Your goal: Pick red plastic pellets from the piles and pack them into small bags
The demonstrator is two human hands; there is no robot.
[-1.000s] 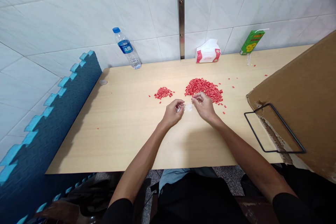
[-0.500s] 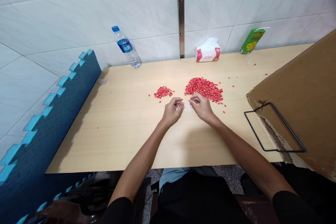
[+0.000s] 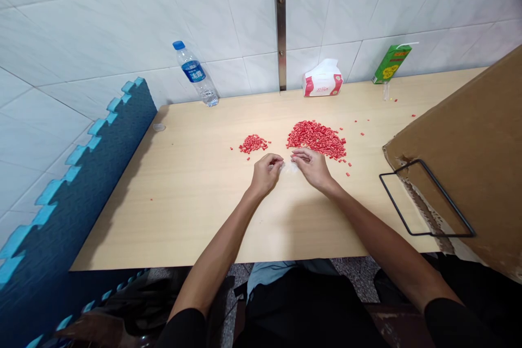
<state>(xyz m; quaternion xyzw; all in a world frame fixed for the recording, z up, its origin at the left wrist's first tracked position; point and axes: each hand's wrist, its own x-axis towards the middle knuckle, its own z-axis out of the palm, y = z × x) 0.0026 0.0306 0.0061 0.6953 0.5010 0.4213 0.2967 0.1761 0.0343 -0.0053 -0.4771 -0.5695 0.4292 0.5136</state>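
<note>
Grip: two curled hands [image 3: 265, 173] [image 3: 314, 167] | two red-piece piles [image 3: 253, 143] [image 3: 316, 137] | one bottle [image 3: 196, 74]

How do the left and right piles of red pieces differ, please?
The left pile is much smaller than the right pile. Bare table shows between the left pile and the left hand, whereas the right hand overlaps the right pile's near edge in this view. Both piles are red and lie on the table.

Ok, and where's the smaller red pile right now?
In the head view, the smaller red pile lies on the table, just beyond the left hand and left of the larger red pile.
</note>
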